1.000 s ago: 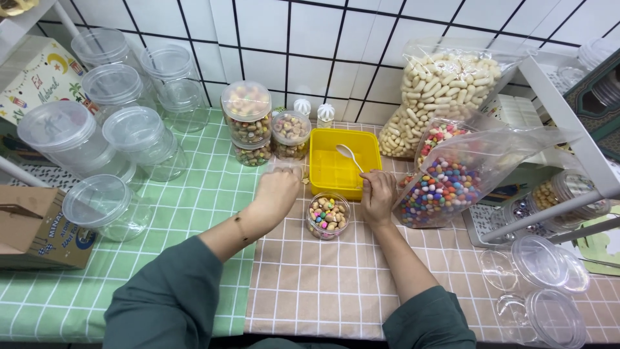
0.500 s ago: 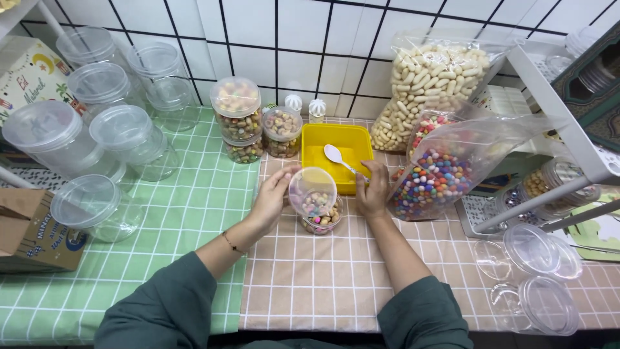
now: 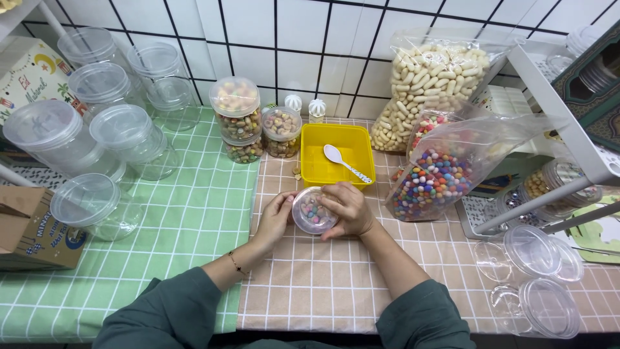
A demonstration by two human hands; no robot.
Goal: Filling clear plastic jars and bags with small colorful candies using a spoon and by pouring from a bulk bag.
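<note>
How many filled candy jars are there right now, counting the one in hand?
4, possibly more hidden. One small jar sits between the left hand and right hand. Two are stacked left of the yellow tray, and one beside them.

A home kitchen counter turned small sweet-packing station. White wall tiles (image 3: 284, 39) with dark grout back a counter spread with checked cloths, one green (image 3: 174, 239), one beige (image 3: 336, 284). Empty lidded plastic jars (image 3: 110, 129) crowd the left side; filled jars (image 3: 242, 119) of mixed sweets stand at the wall. Large clear bags hold pale puffed snacks (image 3: 423, 77) and coloured candies (image 3: 439, 174). A yellow tray (image 3: 336, 168) with a white spoon (image 3: 345, 161) sits mid-counter. A white wire rack (image 3: 562, 110) on the right carries more jars, with spare lids (image 3: 542, 284) below and a cardboard box (image 3: 32, 226) at far left.
</note>
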